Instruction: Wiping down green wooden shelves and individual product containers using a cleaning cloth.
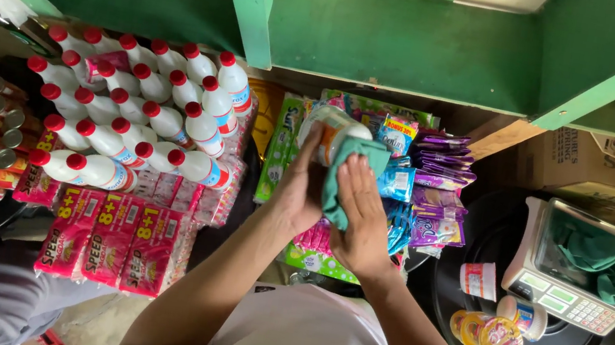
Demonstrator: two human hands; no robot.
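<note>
Fingers of left hand (303, 189) grip one bottle (332, 130); right hand (360, 216) presses one green cloth (349, 176).

White plastic bottle (334, 131) as I see it, upper centre of the frame, tilted, label partly showing, lower part wrapped by a green cloth (347, 178), cloth folded, draped down from the bottle toward mid-frame.
</note>
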